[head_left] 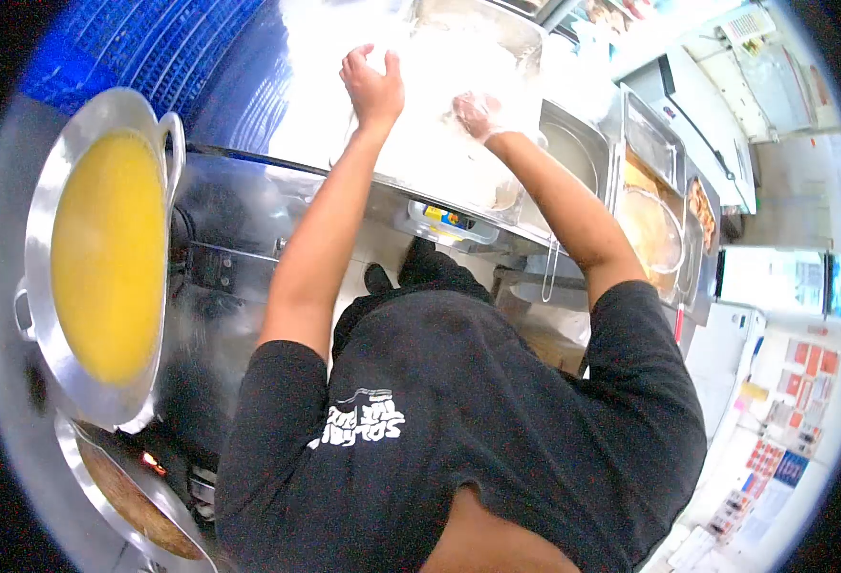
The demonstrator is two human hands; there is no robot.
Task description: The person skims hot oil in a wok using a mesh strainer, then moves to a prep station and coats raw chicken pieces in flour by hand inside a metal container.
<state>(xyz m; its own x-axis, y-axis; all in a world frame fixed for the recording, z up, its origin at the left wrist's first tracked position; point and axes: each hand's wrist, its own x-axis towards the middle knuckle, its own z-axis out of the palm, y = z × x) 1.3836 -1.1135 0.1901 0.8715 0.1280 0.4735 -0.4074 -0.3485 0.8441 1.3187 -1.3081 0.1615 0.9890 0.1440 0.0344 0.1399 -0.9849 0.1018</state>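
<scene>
My left hand (372, 88) is over the bright, overexposed left part of the steel worktop, its thumb apart from its fingers and nothing visible in it. My right hand (479, 113) is down in a wide metal tray (523, 40) of white, flour-like powder (478, 167). White powder coats that hand, and its fingertips are lost in the glare, so whether it grips anything is not visible. Just right of the tray sits a steel container with a round sieve-like rim (573, 153).
To my left stands a large two-handled wok (38, 286) of yellow liquid; below it is another pan (138, 497) of brown liquid near a small flame (154, 463). Blue crates (153, 57) stand at upper left. A wire strainer (651, 229) and browned food pieces (700, 212) are at right.
</scene>
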